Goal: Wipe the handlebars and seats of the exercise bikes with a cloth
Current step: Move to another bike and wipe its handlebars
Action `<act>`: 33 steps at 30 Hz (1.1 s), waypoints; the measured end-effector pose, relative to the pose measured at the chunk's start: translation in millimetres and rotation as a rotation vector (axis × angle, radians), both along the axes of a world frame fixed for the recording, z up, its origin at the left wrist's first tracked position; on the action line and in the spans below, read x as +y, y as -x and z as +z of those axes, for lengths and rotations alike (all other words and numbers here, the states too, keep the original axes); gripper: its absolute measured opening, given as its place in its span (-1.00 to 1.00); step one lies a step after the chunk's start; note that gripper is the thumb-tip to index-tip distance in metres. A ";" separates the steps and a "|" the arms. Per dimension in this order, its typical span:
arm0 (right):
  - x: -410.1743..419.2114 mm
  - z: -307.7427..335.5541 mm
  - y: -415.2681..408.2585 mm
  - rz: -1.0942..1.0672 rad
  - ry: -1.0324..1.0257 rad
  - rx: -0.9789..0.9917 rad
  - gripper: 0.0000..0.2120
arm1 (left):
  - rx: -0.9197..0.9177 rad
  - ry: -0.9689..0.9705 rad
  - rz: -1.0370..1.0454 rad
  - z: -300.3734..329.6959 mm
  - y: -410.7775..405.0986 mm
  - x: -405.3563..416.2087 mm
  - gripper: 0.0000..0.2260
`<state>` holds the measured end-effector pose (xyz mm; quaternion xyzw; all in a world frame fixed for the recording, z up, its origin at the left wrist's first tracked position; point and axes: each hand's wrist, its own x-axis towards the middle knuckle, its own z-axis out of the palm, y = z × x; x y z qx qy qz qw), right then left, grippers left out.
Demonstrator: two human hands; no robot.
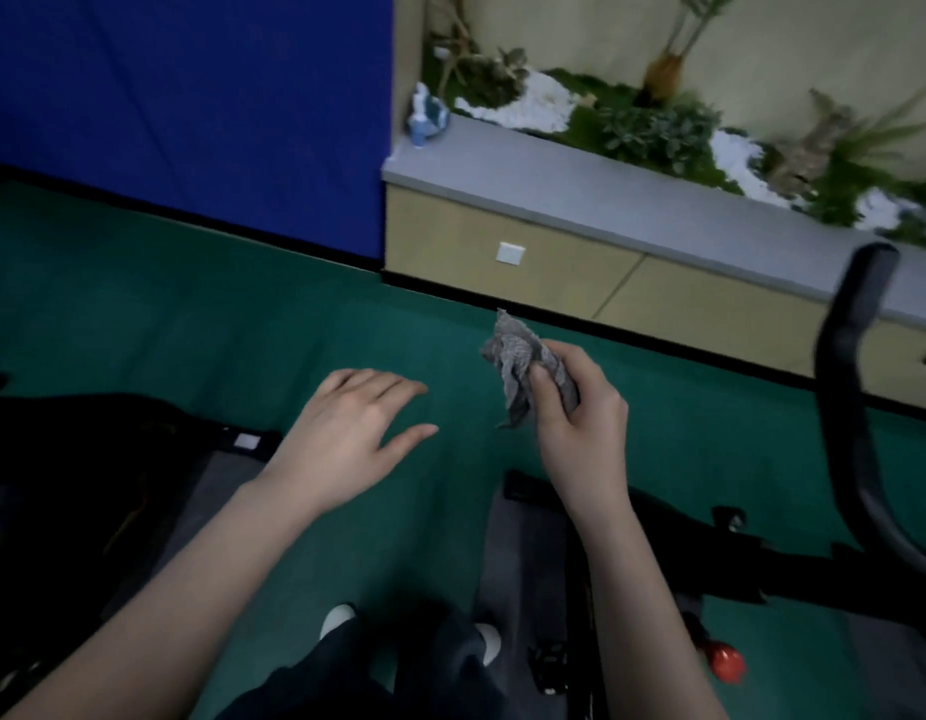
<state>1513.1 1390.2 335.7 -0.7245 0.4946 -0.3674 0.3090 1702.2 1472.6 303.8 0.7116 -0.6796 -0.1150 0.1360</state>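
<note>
**Cloth held in the right hand between two exercise bikes**

Seen from a head-worn camera looking down, a person stood on a green floor [191, 314] with both bare forearms reaching forward. The right hand [580, 413] was raised in front of the body, its fingers and thumb curled round a crumpled grey cloth [523, 371], which stuck up and out to the left of the fist. The cloth touched nothing but that hand. The left hand [346, 428] hovered palm down just beside it, fingers straight and lightly spread, thumb out, holding nothing.

At the right edge a black curved handlebar [848, 366] rose from a dark bike frame [710, 553], well apart from the cloth. A red knob [723, 662] showed low on that frame. At the left edge sat the dark bulk of another machine [61, 511], too blurred to make out in detail.

Beyond the hands, a blue wall panel [191, 106] met a low wooden cabinet [528, 272] with a grey ledge [580, 194]. A small blue bottle [422, 119] stood on the ledge's left end, and green plants [658, 129] with white pebbles lay behind it. The person's dark trousers and white shoes [339, 618] showed at the bottom.
</note>
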 end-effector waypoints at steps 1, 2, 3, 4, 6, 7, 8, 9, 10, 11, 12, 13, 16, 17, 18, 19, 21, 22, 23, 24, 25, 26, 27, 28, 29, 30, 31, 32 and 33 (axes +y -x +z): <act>4.7 -1.3 -15.2 0.032 -0.006 -0.001 -0.82 | -0.004 -0.009 0.031 -0.7 -12.2 9.8 -0.59; 9.1 -2.8 -29.5 0.059 -0.012 -0.002 -0.83 | -0.007 -0.017 0.062 -2.2 -23.6 19.9 -0.59; 13.4 -4.4 -43.3 0.085 -0.020 -0.004 -0.83 | -0.007 -0.026 0.093 -3.9 -34.3 30.0 -0.59; 17.4 -5.7 -56.4 0.111 -0.029 -0.009 -0.82 | -0.007 -0.034 0.125 -5.8 -44.3 39.7 -0.58; 25.1 -8.1 -80.7 0.172 -0.044 -0.011 -0.82 | -0.005 -0.051 0.188 -9.4 -62.0 58.2 -0.57; 28.6 -9.1 -91.8 0.206 -0.051 -0.008 -0.82 | -0.005 -0.058 0.219 -10.6 -69.3 66.9 -0.57; 31.8 -9.8 -102.0 0.239 -0.061 -0.005 -0.82 | -0.003 -0.063 0.252 -11.4 -75.7 75.2 -0.56; 34.4 -10.1 -111.8 0.272 -0.075 -0.003 -0.81 | 0.000 -0.067 0.287 -11.7 -81.1 83.3 -0.54; 36.4 -10.3 -121.4 0.307 -0.092 -0.003 -0.81 | 0.003 -0.066 0.324 -11.6 -85.5 90.7 -0.51; 37.4 -10.4 -130.9 0.344 -0.107 -0.001 -0.80 | 0.005 -0.061 0.363 -11.3 -89.4 97.4 -0.46; 37.8 -10.5 -140.4 0.381 -0.121 0.003 -0.80 | 0.006 -0.053 0.405 -10.9 -92.7 103.5 -0.42; 37.6 -10.7 -150.1 0.421 -0.130 0.008 -0.79 | 0.006 -0.046 0.448 -10.4 -95.8 109.1 -0.38; 35.5 -9.7 -179.0 0.551 -0.152 0.008 -0.78 | 0.001 -0.028 0.583 -7.6 -103.1 123.6 -0.36; 34.4 -9.1 -188.5 0.600 -0.165 0.004 -0.78 | -0.003 -0.019 0.635 -5.8 -104.8 127.5 -0.36; 33.6 -8.8 -197.3 0.646 -0.176 0.003 -0.78 | -0.006 -0.009 0.687 -4.0 -106.3 131.3 -0.37; 33.2 -8.7 -205.4 0.691 -0.184 0.005 -0.78 | -0.010 0.002 0.739 -2.7 -106.9 135.5 -0.39; 32.4 -8.5 -219.7 0.775 -0.194 0.008 -0.78 | -0.021 0.014 0.835 -1.0 -106.6 142.7 -0.42; 32.2 -8.4 -226.1 0.809 -0.201 0.007 -0.78 | -0.027 0.014 0.873 -0.2 -106.4 145.6 -0.43; 32.0 -8.7 -231.9 0.844 -0.205 0.007 -0.78 | -0.031 0.015 0.910 0.5 -106.2 147.8 -0.44; 32.3 -9.2 -237.2 0.879 -0.209 0.012 -0.78 | -0.035 0.021 0.948 1.0 -105.6 150.0 -0.45; 32.9 -9.8 -242.0 0.910 -0.211 0.017 -0.78 | -0.036 0.029 0.984 1.4 -105.0 152.0 -0.47; 33.7 -10.4 -246.3 0.936 -0.210 0.021 -0.78 | -0.036 0.038 1.016 1.6 -104.4 154.2 -0.48; 35.1 -10.7 -250.5 0.956 -0.207 0.020 -0.78 | -0.034 0.043 1.044 1.7 -103.6 156.7 -0.48; 36.7 -11.1 -254.4 0.974 -0.207 0.019 -0.79 | -0.032 0.044 1.069 1.7 -103.1 159.3 -0.48; 38.9 -11.5 -257.9 0.992 -0.209 0.021 -0.79 | -0.030 0.043 1.091 1.5 -102.7 162.1 -0.47; 41.2 -12.0 -261.5 1.011 -0.213 0.029 -0.79 | -0.028 0.040 1.113 1.1 -103.1 165.0 -0.46; 43.8 -12.6 -265.4 1.027 -0.214 0.039 -0.78 | -0.027 0.033 1.134 0.7 -104.6 168.0 -0.45; 46.4 -13.3 -269.6 1.038 -0.212 0.047 -0.78 | -0.026 0.029 1.152 0.3 -106.9 170.8 -0.44; 48.9 -14.0 -273.5 1.046 -0.210 0.051 -0.78 | -0.026 0.031 1.165 -0.3 -109.6 173.6 -0.43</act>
